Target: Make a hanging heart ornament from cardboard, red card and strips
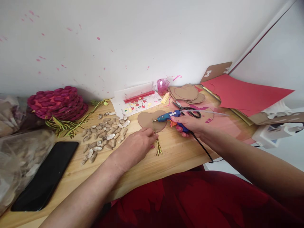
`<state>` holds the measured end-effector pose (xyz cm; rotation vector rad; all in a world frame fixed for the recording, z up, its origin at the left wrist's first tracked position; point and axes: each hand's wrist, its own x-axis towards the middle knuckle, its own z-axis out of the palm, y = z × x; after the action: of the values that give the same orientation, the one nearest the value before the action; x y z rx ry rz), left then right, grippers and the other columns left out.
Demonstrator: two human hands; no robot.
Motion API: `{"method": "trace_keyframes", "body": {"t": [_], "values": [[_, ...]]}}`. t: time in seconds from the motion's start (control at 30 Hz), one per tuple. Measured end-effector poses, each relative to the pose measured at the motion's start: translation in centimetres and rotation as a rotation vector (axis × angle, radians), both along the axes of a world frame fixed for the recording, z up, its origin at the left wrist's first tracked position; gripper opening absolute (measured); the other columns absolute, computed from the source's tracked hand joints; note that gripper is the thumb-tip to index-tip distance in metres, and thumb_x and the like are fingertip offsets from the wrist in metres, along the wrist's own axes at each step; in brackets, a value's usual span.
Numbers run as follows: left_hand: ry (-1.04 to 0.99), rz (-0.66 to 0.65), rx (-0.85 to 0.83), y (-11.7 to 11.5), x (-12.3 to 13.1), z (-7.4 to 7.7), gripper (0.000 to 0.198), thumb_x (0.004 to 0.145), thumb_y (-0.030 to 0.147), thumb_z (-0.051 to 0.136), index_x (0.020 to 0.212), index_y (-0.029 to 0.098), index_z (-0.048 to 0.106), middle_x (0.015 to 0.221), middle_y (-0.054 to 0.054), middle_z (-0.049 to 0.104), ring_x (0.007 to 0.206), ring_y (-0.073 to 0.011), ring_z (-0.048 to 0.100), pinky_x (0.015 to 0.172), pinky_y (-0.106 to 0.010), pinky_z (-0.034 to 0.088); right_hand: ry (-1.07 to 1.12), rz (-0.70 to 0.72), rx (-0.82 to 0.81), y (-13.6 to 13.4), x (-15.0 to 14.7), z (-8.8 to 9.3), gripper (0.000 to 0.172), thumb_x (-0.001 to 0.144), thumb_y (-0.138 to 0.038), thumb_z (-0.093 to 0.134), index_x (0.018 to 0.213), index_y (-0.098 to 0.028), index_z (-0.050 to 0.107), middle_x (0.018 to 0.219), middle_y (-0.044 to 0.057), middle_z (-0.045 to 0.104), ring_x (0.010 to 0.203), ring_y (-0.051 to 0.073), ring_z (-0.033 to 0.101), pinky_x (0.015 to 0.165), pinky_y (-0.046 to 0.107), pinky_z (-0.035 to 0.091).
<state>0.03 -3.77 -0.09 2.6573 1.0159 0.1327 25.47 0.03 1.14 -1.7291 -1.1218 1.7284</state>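
Note:
My right hand (187, 124) is wrapped round a blue hot glue gun (165, 117) with an orange trigger; a clear glue stick (204, 111) sticks out of its back. The nozzle points left, over a brown cardboard heart (146, 119) lying on the table. At the heart's lower edge, the closed fingers of my left hand (140, 142) hold a short yellow-and-dark cord (158, 149), whose loose ends hang toward me. The fingers partly hide the cord and the heart. Whether the nozzle touches the heart I cannot tell.
Peanut shells (104, 133) lie left of the heart, near a black phone (46, 174) and a plastic bag (21, 164). Behind are stacked magenta pieces (59, 103), star-strewn paper (133, 107) and a pink cup (162, 86). Scissors (194, 113), cardboard hearts (186, 92) and red sheets (249, 91) are rightward.

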Motion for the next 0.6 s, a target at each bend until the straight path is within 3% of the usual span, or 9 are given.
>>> {"method": "trace_keyframes", "body": {"t": [0.43, 0.6], "values": [[0.002, -0.009, -0.006, -0.04, 0.01, 0.61, 0.029, 0.102, 0.022, 0.049, 0.126, 0.024, 0.065, 0.119, -0.009, 0.063, 0.114, -0.024, 0.062, 0.097, -0.036, 0.051, -0.052, -0.026, 0.048, -0.1, -0.87, 0.47, 0.023, 0.104, -0.04, 0.05, 0.089, -0.023, 0.046, 0.048, -0.007, 0.05, 0.031, 0.008, 0.045, 0.032, 0.015, 0.027], [-0.001, -0.002, -0.017, -0.07, 0.06, 0.71, 0.029, 0.101, 0.021, 0.05, 0.126, 0.024, 0.065, 0.119, -0.009, 0.063, 0.114, -0.024, 0.062, 0.097, -0.036, 0.051, -0.031, -0.04, 0.091, -0.69, -0.46, 0.79, 0.016, 0.102, -0.04, 0.053, 0.102, -0.025, 0.049, 0.048, -0.009, 0.05, 0.03, 0.009, 0.043, 0.03, 0.016, 0.027]]}}
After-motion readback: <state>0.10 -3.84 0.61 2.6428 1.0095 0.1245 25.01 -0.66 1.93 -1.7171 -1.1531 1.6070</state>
